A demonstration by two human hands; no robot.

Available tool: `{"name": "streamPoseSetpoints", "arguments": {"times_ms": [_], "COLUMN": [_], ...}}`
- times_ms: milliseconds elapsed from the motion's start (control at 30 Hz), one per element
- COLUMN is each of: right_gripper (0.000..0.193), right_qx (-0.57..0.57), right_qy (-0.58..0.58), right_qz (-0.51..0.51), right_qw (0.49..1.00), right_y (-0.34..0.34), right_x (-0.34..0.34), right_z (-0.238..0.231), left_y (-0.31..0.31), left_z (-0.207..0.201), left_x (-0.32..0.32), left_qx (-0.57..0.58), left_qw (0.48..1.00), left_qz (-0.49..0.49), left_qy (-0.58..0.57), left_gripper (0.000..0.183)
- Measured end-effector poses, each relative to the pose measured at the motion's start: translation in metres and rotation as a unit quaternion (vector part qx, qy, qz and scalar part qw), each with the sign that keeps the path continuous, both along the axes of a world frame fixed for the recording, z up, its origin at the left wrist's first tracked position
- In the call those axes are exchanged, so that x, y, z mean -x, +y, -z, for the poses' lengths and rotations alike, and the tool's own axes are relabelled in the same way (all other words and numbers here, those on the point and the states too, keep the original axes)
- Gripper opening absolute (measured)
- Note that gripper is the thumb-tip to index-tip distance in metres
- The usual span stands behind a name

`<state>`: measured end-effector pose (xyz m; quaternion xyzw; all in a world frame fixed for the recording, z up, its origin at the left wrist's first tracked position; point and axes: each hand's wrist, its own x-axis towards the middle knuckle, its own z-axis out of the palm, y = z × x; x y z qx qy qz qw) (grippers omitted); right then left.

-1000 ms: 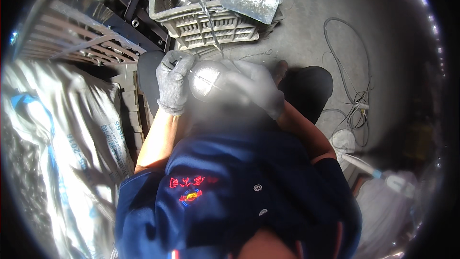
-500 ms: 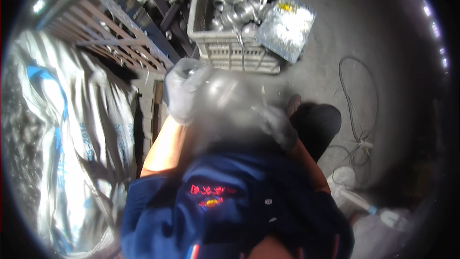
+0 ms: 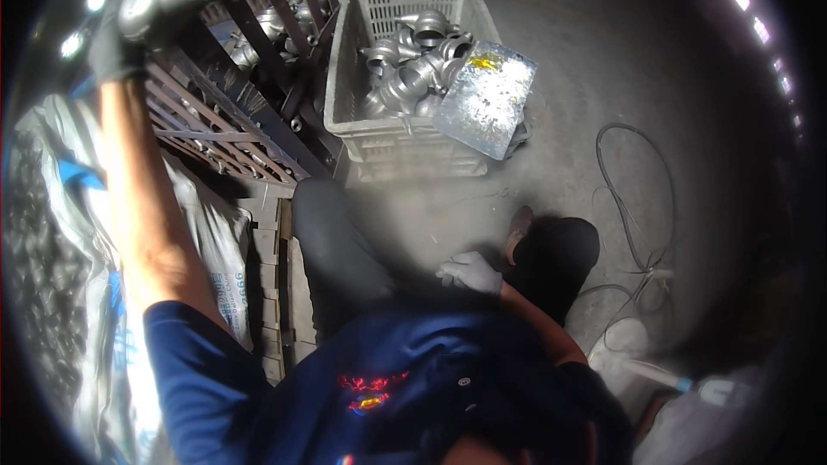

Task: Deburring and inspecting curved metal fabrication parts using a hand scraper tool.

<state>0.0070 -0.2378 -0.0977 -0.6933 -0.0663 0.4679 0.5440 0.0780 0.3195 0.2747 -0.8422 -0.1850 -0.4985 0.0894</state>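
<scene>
My left hand, in a glove, is raised at the far upper left with the arm stretched out. It is closed on a rounded grey metal casting that narrows to a neck, held beside the top of a brown metal-barred bin. Low in front of my body, above my lap, my gloved right hand has its fingers curled in. Whether anything small sits inside those fingers is hidden. Similar silvery castings lie heaped in a grey plastic crate ahead.
A shiny metal plate leans across the crate's right front corner. More castings show inside the barred bin. White woven sacks stand at left beside a wooden pallet. A dark cable loops over the floor at right.
My left hand has swung from in front of me to the far upper left, carrying the metal casting. My right hand has moved down and slightly left, away from the casting.
</scene>
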Motion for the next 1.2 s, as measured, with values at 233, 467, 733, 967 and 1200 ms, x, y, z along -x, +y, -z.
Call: {"name": "streamPoseSetpoints", "arguments": {"times_ms": [233, 467, 733, 967, 1200], "right_gripper": [0.023, 0.022, 0.023, 0.022, 0.025], "right_qx": [0.016, 0.004, 0.008, -0.010, 0.003], "right_qy": [-0.040, -0.013, -0.006, 0.131, 0.128], "right_qz": [-0.022, 0.030, -0.037, -0.003, -0.038], "right_qw": [0.999, 0.999, 0.999, 0.991, 0.991], "right_y": [-0.007, -0.007, 0.011, 0.019, 0.022], "right_x": [-0.001, 0.005, -0.007, -0.005, -0.012], "right_z": [0.012, 0.001, 0.015, 0.021, 0.000], "left_y": [0.018, -0.014, 0.063, -0.250, -0.248], "left_z": [-0.040, -0.034, -0.023, 0.090, 0.270], "left_x": [-0.039, -0.066, -0.054, -0.074, -0.173], "left_qx": [0.231, 0.207, 0.011, 0.283, -0.011], "left_qw": [0.940, 0.916, 0.981, 0.819, 0.739], "left_qz": [0.246, 0.202, 0.191, 0.470, 0.357], "left_qy": [0.044, 0.278, -0.038, 0.167, 0.571], "left_gripper": [0.026, 0.033, 0.031, 0.028, 0.049]}}
